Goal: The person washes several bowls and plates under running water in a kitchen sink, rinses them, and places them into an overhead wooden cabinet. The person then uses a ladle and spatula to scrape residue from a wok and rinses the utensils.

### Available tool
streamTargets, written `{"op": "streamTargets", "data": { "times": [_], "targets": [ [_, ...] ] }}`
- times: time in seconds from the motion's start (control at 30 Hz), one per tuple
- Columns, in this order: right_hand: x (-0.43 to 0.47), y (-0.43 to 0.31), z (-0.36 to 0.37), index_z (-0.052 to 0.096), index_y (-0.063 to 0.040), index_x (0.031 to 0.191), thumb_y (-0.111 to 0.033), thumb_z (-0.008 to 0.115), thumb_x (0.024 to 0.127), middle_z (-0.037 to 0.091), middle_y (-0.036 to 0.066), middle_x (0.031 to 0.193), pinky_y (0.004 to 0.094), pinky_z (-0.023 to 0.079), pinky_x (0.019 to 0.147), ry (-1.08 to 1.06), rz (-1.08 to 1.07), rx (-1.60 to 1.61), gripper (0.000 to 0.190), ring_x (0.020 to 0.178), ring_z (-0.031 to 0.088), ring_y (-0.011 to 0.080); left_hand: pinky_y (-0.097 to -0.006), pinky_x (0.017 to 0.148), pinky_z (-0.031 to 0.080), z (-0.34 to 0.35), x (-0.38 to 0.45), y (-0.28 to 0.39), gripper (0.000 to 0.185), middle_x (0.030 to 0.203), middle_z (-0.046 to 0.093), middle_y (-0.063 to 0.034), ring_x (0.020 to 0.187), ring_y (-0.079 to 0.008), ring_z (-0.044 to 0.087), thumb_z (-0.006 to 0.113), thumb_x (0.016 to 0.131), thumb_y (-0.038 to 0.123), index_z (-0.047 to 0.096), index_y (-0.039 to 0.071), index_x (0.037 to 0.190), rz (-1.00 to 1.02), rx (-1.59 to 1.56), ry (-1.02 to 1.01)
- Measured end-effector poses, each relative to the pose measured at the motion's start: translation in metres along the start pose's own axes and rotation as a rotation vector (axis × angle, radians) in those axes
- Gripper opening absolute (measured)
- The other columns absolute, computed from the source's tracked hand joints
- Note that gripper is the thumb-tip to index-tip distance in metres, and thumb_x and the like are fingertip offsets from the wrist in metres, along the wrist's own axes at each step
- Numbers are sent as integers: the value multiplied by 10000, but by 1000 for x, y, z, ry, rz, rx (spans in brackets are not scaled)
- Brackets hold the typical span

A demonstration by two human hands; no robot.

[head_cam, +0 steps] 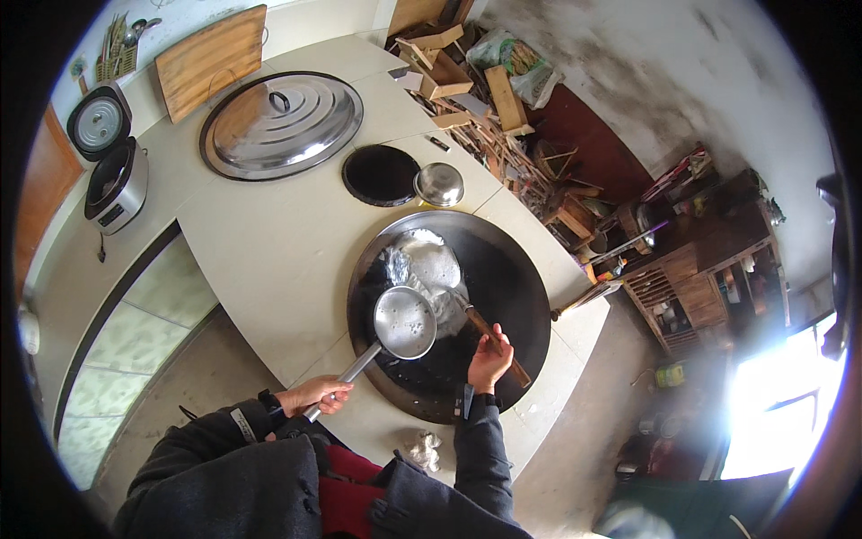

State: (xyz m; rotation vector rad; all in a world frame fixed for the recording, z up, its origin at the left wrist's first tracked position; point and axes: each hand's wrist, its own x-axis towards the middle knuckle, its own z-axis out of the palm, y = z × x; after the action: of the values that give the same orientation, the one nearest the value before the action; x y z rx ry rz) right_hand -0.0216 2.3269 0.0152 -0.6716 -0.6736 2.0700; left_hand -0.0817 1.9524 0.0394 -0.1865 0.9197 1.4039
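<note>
A large dark wok point(502, 269) is set into the tiled stove top. My left hand point(315, 396) grips the metal handle of a ladle point(405, 322), and its wide round bowl, with droplets in it, is over the near left part of the wok. Around the wooden handle point(486, 330) of a wok spatula, the fingers of my right hand point(491, 360) are curled. The spatula's working end points into bright, shiny liquid point(431, 263) with pale foam on the wok's far side. Glare hides how deep that liquid is.
Behind the wok are an upturned steel bowl point(439, 184), a round black cover or opening point(380, 175) and a domed steel lid point(286, 124). A cutting board point(212, 64) leans on the wall; an open rice cooker point(116, 185) stands left. A brush point(586, 300) and crumpled cloth point(424, 450) lie near edges. Firewood point(491, 141) is piled beyond.
</note>
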Motion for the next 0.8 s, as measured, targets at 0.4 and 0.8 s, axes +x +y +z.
{"op": "streamTargets", "data": {
  "times": [0.4, 0.8],
  "targets": [
    [12, -83, 8, 633, 11, 969, -178, 549, 921, 664, 140, 1012, 293, 569, 583, -245, -263, -758, 212, 639, 655, 182, -171, 405, 269, -9, 4, -4, 214, 720, 375, 42, 501, -11, 331, 564, 965, 222, 412, 112, 862, 15, -77, -84],
    [65, -57, -52, 638, 70, 861, -95, 541, 839, 639, 144, 757, 306, 545, 469, 80, -112, -738, 193, 536, 632, 227, -187, 382, 242, -12, 2, -2, 240, 679, 371, 56, 461, -13, 308, 564, 967, 277, 418, 136, 839, -72, -45, -48]
  ]
}}
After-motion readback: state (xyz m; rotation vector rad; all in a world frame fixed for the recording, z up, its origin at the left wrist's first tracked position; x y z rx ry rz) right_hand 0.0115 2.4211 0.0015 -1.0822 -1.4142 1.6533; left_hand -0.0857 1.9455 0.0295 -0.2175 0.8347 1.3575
